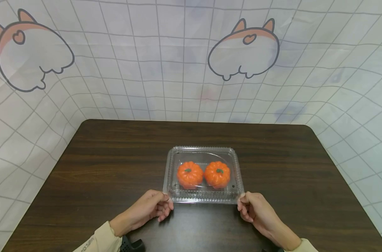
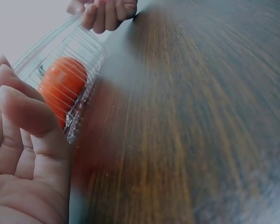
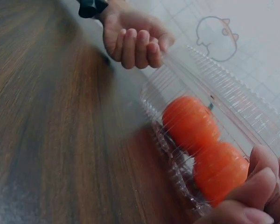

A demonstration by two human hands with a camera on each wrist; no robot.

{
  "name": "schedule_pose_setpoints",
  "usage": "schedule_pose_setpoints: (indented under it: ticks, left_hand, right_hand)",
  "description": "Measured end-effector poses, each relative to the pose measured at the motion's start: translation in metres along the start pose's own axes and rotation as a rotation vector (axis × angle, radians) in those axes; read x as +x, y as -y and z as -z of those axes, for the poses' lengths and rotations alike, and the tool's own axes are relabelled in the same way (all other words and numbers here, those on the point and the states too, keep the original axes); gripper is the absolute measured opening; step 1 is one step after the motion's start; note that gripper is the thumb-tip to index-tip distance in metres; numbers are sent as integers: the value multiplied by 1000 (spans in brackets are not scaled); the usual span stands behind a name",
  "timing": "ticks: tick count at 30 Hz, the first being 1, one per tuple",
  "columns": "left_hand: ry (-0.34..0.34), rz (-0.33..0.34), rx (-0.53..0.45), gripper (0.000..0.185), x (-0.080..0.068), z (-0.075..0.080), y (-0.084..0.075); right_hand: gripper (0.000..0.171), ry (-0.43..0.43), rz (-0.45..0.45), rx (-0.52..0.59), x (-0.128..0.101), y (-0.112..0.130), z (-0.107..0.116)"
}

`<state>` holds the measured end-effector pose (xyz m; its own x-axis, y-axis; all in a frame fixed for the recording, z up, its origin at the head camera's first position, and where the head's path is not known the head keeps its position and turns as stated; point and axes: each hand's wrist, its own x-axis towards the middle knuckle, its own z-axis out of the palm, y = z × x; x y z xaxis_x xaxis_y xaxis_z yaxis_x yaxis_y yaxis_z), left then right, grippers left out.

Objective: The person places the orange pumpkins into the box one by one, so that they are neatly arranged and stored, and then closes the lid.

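Observation:
A clear plastic clamshell container point(image 1: 203, 200) rests on the table with its lid over two small orange pumpkins with green stems. The left pumpkin point(image 1: 190, 174) and the right pumpkin point(image 1: 217, 174) sit side by side inside. At the container's near left corner, my left hand point(image 1: 156, 206) pinches the rim between thumb and curled fingers. My right hand point(image 1: 257, 211) pinches the near right corner the same way. Seen from the right wrist, both pumpkins show through the ribbed wall point(image 3: 151, 95). Whether the lid's rim is fully pressed down, I cannot tell.
The dark wood-grain table point(image 1: 115, 154) extends around the container on all sides. Behind and beside it hangs a white grid-patterned cloth point(image 1: 165, 80) with cartoon animal prints. A black device point(image 1: 131, 244) is strapped at my left wrist, by the cream sleeve point(image 1: 99, 239).

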<state>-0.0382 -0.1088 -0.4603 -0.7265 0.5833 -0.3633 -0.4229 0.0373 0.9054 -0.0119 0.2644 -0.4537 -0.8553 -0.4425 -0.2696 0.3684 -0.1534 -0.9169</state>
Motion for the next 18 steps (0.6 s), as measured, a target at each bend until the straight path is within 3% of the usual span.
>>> schedule_pose_setpoints:
  ticks: [5, 11, 18]
  left_hand:
    - [-1, 6, -1, 30, 1, 0, 1]
    - [10, 4, 0, 30, 2, -1, 0]
    - [57, -42, 14, 32, 2, 2, 1]
  right_hand:
    - [44, 6, 35, 26, 2, -1, -1]
    - [45, -84, -9, 33, 3, 2, -2]
    - [43, -180, -6, 33, 6, 4, -7]
